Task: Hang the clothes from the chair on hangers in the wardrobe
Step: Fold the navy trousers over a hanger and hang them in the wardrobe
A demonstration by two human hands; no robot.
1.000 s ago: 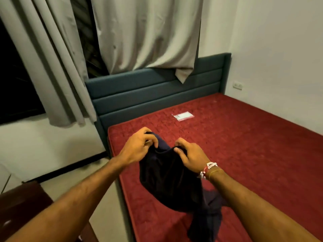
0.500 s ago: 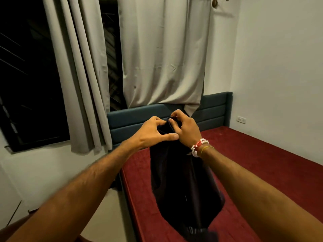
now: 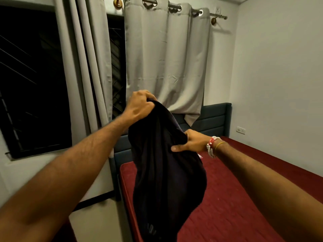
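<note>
A dark navy garment (image 3: pixel 166 172) hangs in the air in front of me, above the near corner of the bed. My left hand (image 3: pixel 139 106) grips its top edge, held high. Lower and to the right, my right hand (image 3: pixel 189 143) pinches a fold of the cloth, thumb on the front and fingers behind; beaded bracelets circle that wrist. The garment's lower end drops out of view at the bottom. No hanger, chair or wardrobe is in view.
A bed with a red mattress (image 3: pixel 236 189) and a dark blue headboard (image 3: pixel 215 117) fills the right side. Grey curtains (image 3: pixel 166 58) hang over a dark window (image 3: pixel 31 81) behind. A white wall (image 3: pixel 279 84) with a socket stands at the right.
Both hands have lifted the garment higher and moved apart; the left rose to the top edge while the right slid down the side. My view has tilted up from the mattress to the curtains.
</note>
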